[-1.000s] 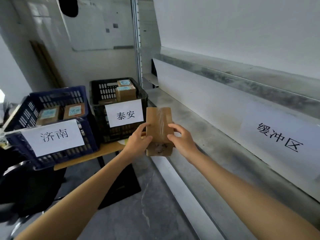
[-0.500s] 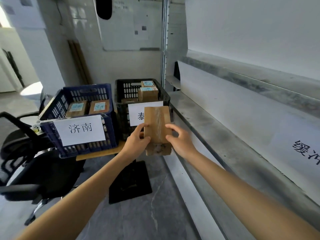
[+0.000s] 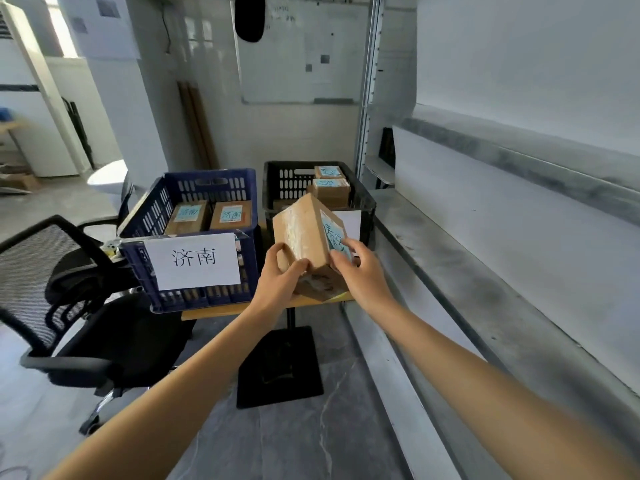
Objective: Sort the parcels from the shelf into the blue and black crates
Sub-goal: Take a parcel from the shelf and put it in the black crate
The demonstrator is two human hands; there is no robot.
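Head view. Parcel point(image 3: 304, 233), brown, blue label: tilted, held mid-frame before the black crate point(image 3: 291, 181) at 12 o'clock. Left hand point(image 3: 280, 278) grips its lower left edge; right hand point(image 3: 360, 271) pinches the labelled side. Blue crate point(image 3: 145, 216), 10 o'clock, on bench point(image 3: 214, 310), holds two boxes point(image 3: 188, 216). Shelf point(image 3: 485, 306), 3 o'clock. Chair point(image 3: 52, 271), 8 o'clock.

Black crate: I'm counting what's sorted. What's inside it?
Inside the crate, a near parcel and a far parcel, both labelled, show towards the back. The held parcel covers its front part, so anything there cannot be seen.
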